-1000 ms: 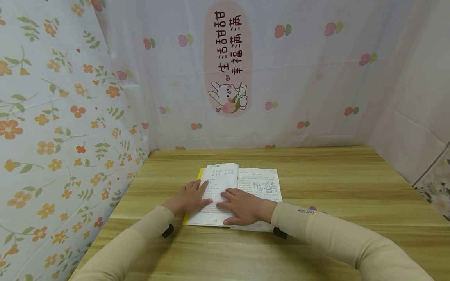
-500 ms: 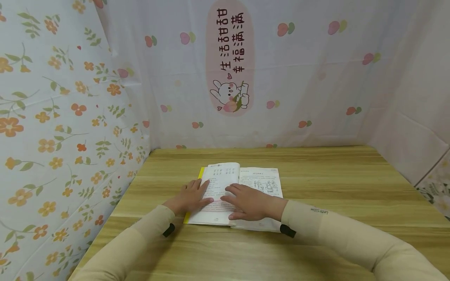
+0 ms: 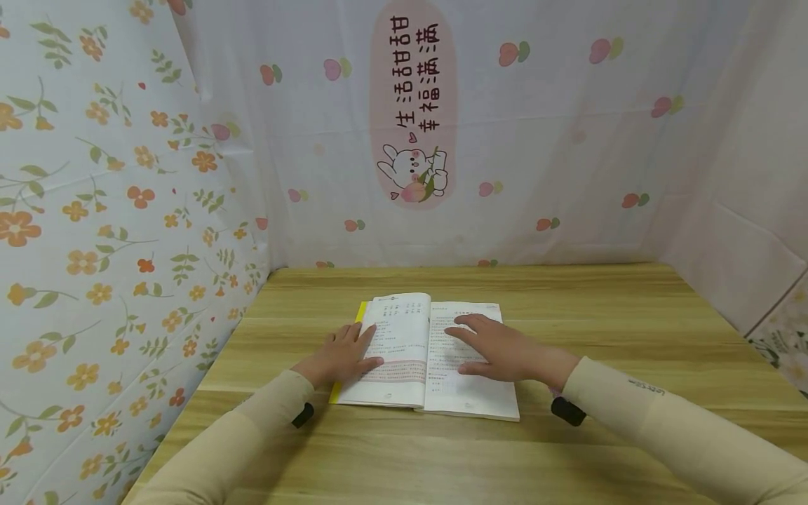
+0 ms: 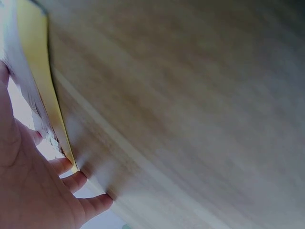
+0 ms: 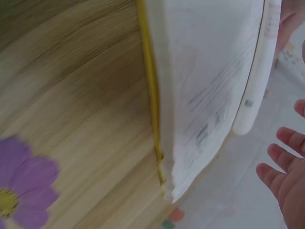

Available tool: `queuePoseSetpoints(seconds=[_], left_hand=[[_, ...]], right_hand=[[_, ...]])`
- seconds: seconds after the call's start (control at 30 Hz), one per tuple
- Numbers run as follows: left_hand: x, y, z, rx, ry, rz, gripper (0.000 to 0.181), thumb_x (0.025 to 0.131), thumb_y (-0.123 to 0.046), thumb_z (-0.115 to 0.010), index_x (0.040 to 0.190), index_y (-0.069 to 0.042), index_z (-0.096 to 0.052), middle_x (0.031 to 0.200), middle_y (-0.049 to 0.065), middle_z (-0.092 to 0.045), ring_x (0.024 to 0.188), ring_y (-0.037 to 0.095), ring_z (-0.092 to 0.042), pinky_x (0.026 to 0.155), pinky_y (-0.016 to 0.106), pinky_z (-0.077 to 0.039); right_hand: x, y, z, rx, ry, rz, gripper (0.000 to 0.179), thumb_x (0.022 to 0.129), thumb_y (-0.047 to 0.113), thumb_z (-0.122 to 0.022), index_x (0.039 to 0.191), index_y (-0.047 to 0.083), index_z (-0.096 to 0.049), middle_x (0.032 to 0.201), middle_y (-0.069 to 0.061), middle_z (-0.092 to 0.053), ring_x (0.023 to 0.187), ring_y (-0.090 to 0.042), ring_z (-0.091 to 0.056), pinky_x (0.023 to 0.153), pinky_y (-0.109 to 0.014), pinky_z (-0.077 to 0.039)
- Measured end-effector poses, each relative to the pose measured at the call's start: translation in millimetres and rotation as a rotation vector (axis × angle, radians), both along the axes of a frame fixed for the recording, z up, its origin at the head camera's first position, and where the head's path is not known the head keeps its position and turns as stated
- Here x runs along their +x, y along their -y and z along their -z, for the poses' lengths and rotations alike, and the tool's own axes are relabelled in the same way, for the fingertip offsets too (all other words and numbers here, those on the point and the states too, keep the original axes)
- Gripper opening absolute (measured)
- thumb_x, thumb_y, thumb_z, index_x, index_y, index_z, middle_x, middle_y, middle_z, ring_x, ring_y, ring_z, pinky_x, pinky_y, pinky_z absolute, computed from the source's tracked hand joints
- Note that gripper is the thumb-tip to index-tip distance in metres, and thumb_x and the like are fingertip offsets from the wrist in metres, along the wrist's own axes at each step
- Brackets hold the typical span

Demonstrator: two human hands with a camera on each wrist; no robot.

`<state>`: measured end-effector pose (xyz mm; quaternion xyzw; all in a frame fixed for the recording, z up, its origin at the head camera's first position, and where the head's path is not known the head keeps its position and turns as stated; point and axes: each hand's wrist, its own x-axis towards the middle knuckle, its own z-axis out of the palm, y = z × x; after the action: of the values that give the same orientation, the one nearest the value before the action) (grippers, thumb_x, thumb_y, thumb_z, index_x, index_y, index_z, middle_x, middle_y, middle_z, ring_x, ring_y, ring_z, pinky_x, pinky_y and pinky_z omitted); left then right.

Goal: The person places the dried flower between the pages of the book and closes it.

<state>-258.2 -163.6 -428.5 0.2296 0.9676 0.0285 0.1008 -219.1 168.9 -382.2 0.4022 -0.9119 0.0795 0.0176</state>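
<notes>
An open book (image 3: pixel 398 340) with printed white pages and a yellow cover edge lies on the wooden table. My left hand (image 3: pixel 341 354) rests along the outer edge of its left page, fingers extended. In the left wrist view, the fingertips of that hand (image 4: pixel 43 186) reach past the yellow cover edge (image 4: pixel 40 57) to the tabletop. My right hand (image 3: pixel 501 347) is over the right page (image 3: pixel 451 386), its fingers spread and slightly bent, holding nothing. The right wrist view shows the right fingers (image 5: pixel 286 157) apart from the book's pages (image 5: pixel 205 86).
Wooden tabletop (image 3: pixel 391 463) surrounds the book. A purple flower (image 5: pixel 24 186) is on the table side in the right wrist view. Patterned cloth (image 3: pixel 543 140) hangs behind, and a floral cloth (image 3: pixel 126 231) stands at the left.
My right hand has slid rightward from the left page and the middle of the book to the outer part of the right page. The left hand stays in place.
</notes>
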Motion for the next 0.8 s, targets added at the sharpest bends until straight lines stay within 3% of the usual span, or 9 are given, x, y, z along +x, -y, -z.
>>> queuePoseSetpoints(seconds=[0.37, 0.53, 0.63, 0.8], left_hand=[[0.0, -0.5, -0.1, 0.005, 0.005, 0.003, 0.082, 0.097, -0.061, -0.042, 0.156, -0.009, -0.019, 0.154, 0.023, -0.022, 0.141, 0.04, -0.019, 0.107, 0.061, -0.021], [-0.7, -0.4, 1.1, -0.009, -0.012, 0.012, 0.082, 0.096, -0.062, -0.04, 0.156, -0.009, -0.019, 0.154, 0.023, -0.023, 0.141, 0.04, -0.02, 0.107, 0.06, -0.022], [-1.0, -0.7, 1.1, -0.018, -0.007, 0.009, 0.083, 0.096, -0.062, -0.04, 0.156, -0.01, -0.018, 0.154, 0.023, -0.022, 0.141, 0.04, -0.02, 0.107, 0.06, -0.022], [-1.0, -0.5, 1.8, -0.018, -0.003, 0.006, 0.082, 0.097, -0.061, -0.041, 0.156, -0.009, -0.018, 0.154, 0.022, -0.022, 0.141, 0.04, -0.02, 0.107, 0.059, -0.022]], right_hand=[[12.4, -70.5, 4.4, -0.252, 0.198, 0.155, 0.064, 0.092, 0.031, -0.069, 0.144, 0.004, -0.043, 0.145, -0.02, -0.04, 0.132, -0.044, -0.037, 0.101, -0.059, -0.034], [21.0, -103.8, 14.1, -0.379, 0.228, 0.198, 0.06, 0.093, 0.029, -0.068, 0.14, 0.0, -0.046, 0.137, -0.019, -0.049, 0.122, -0.042, -0.048, 0.093, -0.06, -0.04], [26.1, -122.7, 21.9, -0.425, 0.227, 0.237, 0.055, 0.093, 0.027, -0.067, 0.136, -0.002, -0.05, 0.131, -0.02, -0.054, 0.115, -0.039, -0.053, 0.088, -0.056, -0.045], [30.2, -145.6, 35.1, -0.478, 0.234, 0.284, 0.043, 0.093, 0.019, -0.068, 0.129, -0.002, -0.058, 0.122, -0.018, -0.061, 0.104, -0.033, -0.058, 0.079, -0.038, -0.052]])
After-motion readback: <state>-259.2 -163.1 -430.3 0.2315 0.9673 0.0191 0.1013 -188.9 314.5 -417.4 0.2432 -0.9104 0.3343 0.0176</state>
